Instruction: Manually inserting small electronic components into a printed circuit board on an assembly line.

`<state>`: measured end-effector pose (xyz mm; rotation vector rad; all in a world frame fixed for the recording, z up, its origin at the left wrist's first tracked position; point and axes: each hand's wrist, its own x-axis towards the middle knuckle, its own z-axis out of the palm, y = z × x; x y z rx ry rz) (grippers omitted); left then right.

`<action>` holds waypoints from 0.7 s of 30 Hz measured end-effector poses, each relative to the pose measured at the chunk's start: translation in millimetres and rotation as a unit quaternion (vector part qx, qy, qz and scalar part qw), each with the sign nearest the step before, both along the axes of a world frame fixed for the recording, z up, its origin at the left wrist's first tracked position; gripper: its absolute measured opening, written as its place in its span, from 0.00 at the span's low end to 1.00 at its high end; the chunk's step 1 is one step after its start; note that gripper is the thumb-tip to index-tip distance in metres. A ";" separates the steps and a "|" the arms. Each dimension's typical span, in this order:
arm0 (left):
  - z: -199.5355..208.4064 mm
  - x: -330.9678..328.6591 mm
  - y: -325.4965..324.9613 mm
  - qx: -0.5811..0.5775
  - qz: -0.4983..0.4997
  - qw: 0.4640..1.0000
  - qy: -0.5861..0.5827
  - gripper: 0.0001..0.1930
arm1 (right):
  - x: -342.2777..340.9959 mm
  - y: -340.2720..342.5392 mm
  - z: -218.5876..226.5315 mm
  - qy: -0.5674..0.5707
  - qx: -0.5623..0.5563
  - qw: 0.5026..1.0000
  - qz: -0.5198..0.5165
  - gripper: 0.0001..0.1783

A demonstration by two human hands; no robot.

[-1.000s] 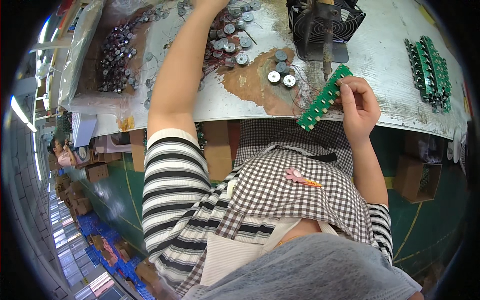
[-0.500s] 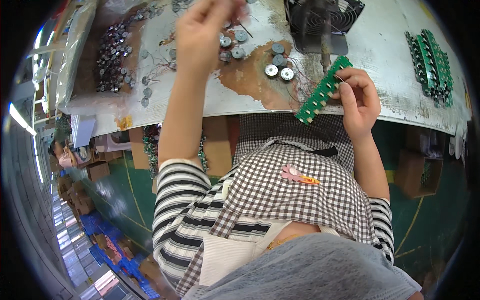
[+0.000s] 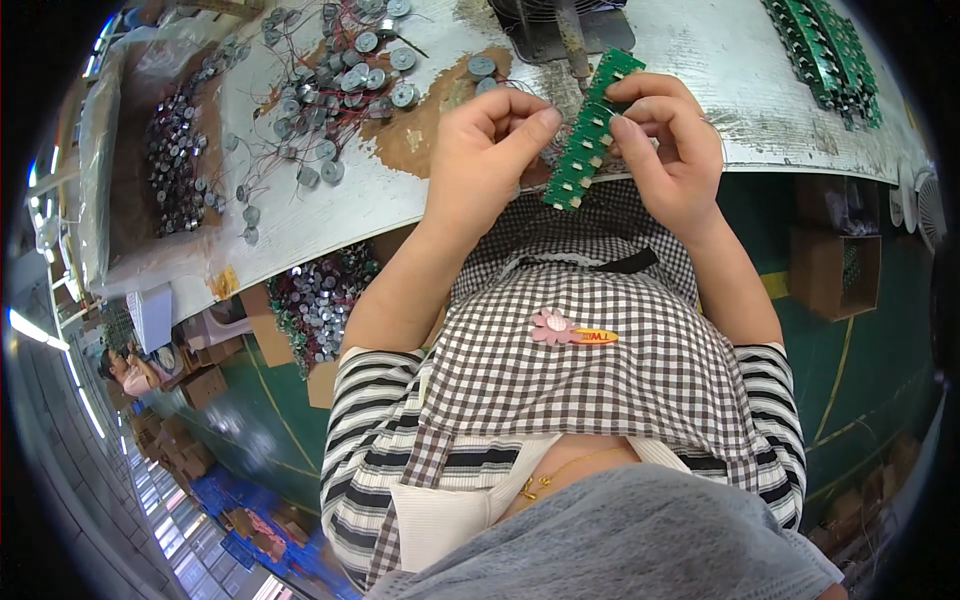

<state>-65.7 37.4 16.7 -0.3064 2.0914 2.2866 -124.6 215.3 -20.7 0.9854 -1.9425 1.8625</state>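
Observation:
A long green circuit board strip (image 3: 588,140) with a row of small pale connectors stands tilted above the table's front edge. My right hand (image 3: 670,140) grips its right edge between thumb and fingers. Close to the strip's left side is my left hand (image 3: 490,155), thumb and forefinger pinched together; anything between them is too small to make out. Just behind my left hand lie a few round silver motors (image 3: 481,67), partly covered by it. A larger heap of motors with thin red and dark wires (image 3: 350,85) spreads to the left.
A plastic-lined box (image 3: 130,190) of motors sits at the table's left. A black fan (image 3: 570,35) on a metal post stands at the back. More green strips (image 3: 825,55) are stacked at the far right. Below the table are cartons (image 3: 835,270) and another motor-filled box (image 3: 320,305).
My left hand has come down and right from above the motor heap to the board's left side. The board stays in my right hand. The whole view has shifted.

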 end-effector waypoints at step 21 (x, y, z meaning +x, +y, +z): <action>-0.1 -25.8 4.5 -0.055 -0.023 0.995 0.076 0.06 | -5.3 2.1 11.2 0.036 0.073 0.997 0.011 0.06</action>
